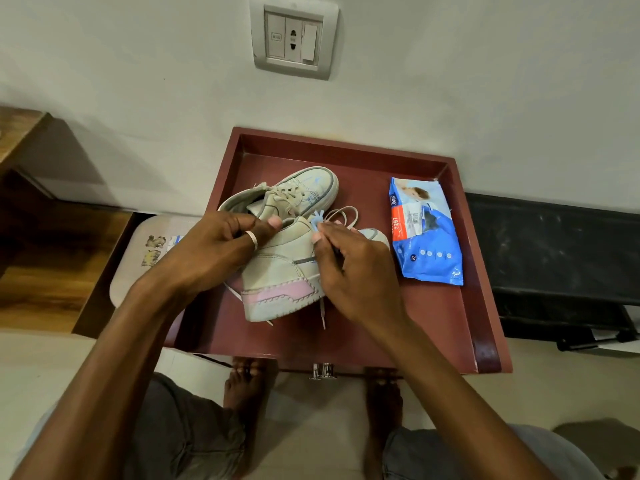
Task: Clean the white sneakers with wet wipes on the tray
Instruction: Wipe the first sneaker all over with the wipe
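Note:
Two dirty white sneakers lie on a dark red tray (450,323). The near sneaker (284,271) has a pink heel patch and stands tilted, heel toward me. My left hand (214,251) grips its collar, thumb inside the opening. My right hand (349,271) pinches a small pale blue wad (317,220), apparently a wipe, against the sneaker's upper side. The far sneaker (304,192) lies behind, laces loose. A blue pack of wet wipes (427,247) lies flat on the tray's right part.
The tray sits against a white wall with a socket plate (294,39). A wooden surface (52,258) and a pale stool (149,251) lie to the left. A black bench (554,254) is to the right. My knees and bare feet (242,386) are below the tray.

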The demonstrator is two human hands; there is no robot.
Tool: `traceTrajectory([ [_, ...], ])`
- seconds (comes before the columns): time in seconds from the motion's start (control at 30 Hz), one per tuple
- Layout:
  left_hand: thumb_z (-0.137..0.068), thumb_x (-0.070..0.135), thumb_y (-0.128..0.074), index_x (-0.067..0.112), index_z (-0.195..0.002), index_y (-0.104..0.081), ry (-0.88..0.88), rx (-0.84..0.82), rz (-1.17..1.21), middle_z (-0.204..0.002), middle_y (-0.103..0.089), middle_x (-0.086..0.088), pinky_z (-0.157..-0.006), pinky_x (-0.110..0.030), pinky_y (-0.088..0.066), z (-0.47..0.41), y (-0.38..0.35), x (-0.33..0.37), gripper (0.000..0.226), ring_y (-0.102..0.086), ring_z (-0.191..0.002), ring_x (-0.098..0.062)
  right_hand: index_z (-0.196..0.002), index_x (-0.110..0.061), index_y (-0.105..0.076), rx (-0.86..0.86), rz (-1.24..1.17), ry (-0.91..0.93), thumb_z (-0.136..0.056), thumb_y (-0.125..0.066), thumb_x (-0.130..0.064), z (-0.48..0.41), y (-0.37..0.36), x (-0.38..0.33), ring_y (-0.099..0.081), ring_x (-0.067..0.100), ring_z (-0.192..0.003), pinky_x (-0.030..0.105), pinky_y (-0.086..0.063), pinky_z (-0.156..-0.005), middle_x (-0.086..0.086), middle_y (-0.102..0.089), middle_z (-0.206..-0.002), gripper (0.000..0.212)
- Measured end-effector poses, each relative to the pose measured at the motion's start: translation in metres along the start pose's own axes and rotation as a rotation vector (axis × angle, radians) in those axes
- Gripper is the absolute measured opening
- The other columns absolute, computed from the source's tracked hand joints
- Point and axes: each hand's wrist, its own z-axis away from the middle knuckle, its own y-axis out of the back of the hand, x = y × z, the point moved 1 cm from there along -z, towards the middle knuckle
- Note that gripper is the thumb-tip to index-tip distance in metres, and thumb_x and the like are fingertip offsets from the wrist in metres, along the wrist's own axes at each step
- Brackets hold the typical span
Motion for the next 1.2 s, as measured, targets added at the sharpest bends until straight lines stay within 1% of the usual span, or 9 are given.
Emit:
traceTrajectory([
  [0.07,-0.078,0.047,-0.072,0.014,-0.084,-0.077,-0.014,-0.031,-0.050,-0.085,-0.077,-0.001,-0.063,-0.028,-0.059,0.000,-0.001,0.001,0.034,-0.073,-0.074,-0.014,-0.119,-0.010,-0.070,-0.008,-0.014,0.007,-0.096,-0.057,-0.019,0.000,0.002,-0.002,-0.066,0.017,-0.110,0.037,-0.053,-0.093,0.003,-0.072,-0.118,0.028],
  [0.23,-0.084,0.034,-0.072,0.016,-0.093,-0.077,-0.066,-0.043,-0.046,-0.093,-0.077,-0.003,-0.068,-0.025,-0.058,-0.001,-0.002,-0.003,0.021,-0.074,-0.082,-0.021,-0.120,-0.012,-0.070,-0.046,-0.020,0.016,-0.093,-0.059,-0.011,-0.001,0.007,-0.001,-0.067,0.015,-0.106,0.035,-0.054,-0.090,0.000,-0.072,-0.117,0.029],
  [0.4,-0.085,0.032,-0.069,0.007,-0.099,-0.075,-0.055,-0.118,0.064,-0.101,-0.076,-0.013,-0.090,-0.049,-0.056,0.002,-0.002,-0.002,0.030,-0.070,-0.098,-0.038,-0.116,-0.024,-0.072,0.043,-0.242,-0.239,-0.097,-0.060,-0.015,-0.016,0.031,0.013,-0.065,-0.004,-0.098,0.022,-0.054,-0.087,-0.018,-0.071,-0.104,0.024],
  [0.53,-0.084,0.031,-0.068,0.007,-0.098,-0.074,-0.009,-0.197,0.124,-0.101,-0.076,-0.013,-0.086,-0.045,-0.057,0.001,-0.004,-0.003,0.028,-0.072,-0.095,-0.034,-0.112,-0.029,-0.070,0.127,-0.381,-0.317,-0.097,-0.059,-0.015,-0.018,0.047,0.015,-0.066,-0.002,-0.101,0.020,-0.052,-0.090,-0.021,-0.070,-0.102,0.023],
  [0.67,-0.086,0.035,-0.067,0.012,-0.096,-0.075,0.007,-0.218,0.051,-0.098,-0.076,-0.012,-0.088,-0.055,-0.055,-0.002,-0.009,-0.004,0.026,-0.070,-0.097,-0.038,-0.105,-0.040,-0.066,0.123,-0.351,-0.313,-0.097,-0.060,-0.016,-0.011,0.050,0.016,-0.067,0.000,-0.096,0.023,-0.055,-0.087,-0.027,-0.068,-0.094,0.025],
  [0.83,-0.089,0.044,-0.065,0.014,-0.102,-0.074,0.034,-0.148,0.038,-0.099,-0.076,-0.012,-0.090,-0.058,-0.054,-0.006,-0.008,-0.009,0.034,-0.071,-0.095,-0.040,-0.110,-0.025,-0.074,0.105,-0.275,-0.313,-0.095,-0.061,-0.014,0.000,0.050,0.019,-0.065,-0.006,-0.094,0.016,-0.052,-0.084,-0.023,-0.071,-0.099,0.023],
  [0.9,-0.091,0.043,-0.064,0.016,-0.103,-0.075,0.051,-0.114,0.049,-0.099,-0.077,-0.011,-0.091,-0.062,-0.054,-0.007,-0.008,-0.010,0.031,-0.073,-0.093,-0.038,-0.111,-0.023,-0.075,0.103,-0.200,-0.262,-0.094,-0.062,-0.014,0.008,0.048,0.016,-0.065,-0.006,-0.093,0.015,-0.051,-0.082,-0.018,-0.073,-0.101,0.023],
  [1.07,-0.090,0.047,-0.068,0.020,-0.103,-0.076,0.048,-0.075,0.052,-0.098,-0.077,-0.011,-0.089,-0.066,-0.053,-0.008,-0.008,-0.010,0.031,-0.073,-0.092,-0.038,-0.116,-0.010,-0.071,0.080,0.017,0.080,-0.088,-0.059,-0.006,0.028,0.042,0.001,-0.065,0.012,-0.105,0.032,-0.054,-0.088,0.000,-0.073,-0.112,0.031],
  [1.2,-0.093,0.040,-0.067,0.018,-0.099,-0.077,0.033,-0.039,0.057,-0.094,-0.077,-0.013,-0.085,-0.068,-0.053,-0.008,-0.009,-0.008,0.026,-0.073,-0.090,-0.042,-0.117,-0.004,-0.070,0.106,0.050,0.137,-0.087,-0.057,-0.001,0.032,0.033,-0.006,-0.063,0.020,-0.110,0.037,-0.053,-0.092,0.006,-0.071,-0.116,0.033],
])
